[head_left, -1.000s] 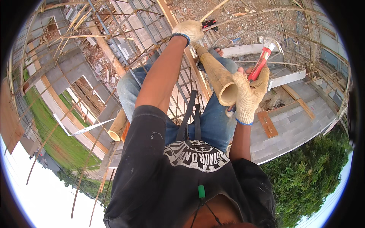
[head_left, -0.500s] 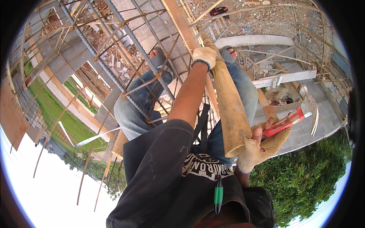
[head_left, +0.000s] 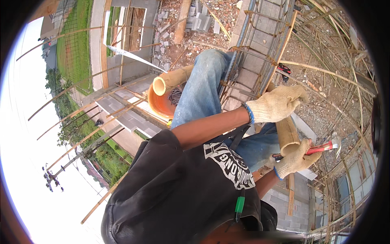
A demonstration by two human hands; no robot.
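Note:
My left hand, in a knitted cream glove, is raised across the upper part of a bamboo pole. Its fingers are bent and pressed together; whatever they may hold is hidden. My right hand, gloved too, is closed round the red handle of a claw hammer. The hammer's metal head points outward to the right, and the dark handle end sticks out behind the glove. Beside the right hand is the pole's hollow cut end, pointing back toward me; I cannot tell whether they touch.
A rebar cage runs beside my knee. An orange bucket with nails stands on the left, a second bamboo pole above it. A white strip hangs nearby. Rubble, grey blocks and thin bamboo poles lie below.
My view has swung to the left, bringing the bucket into sight. The left hand has lifted from its grip at the bamboo and timber. The right hand still holds the hammer.

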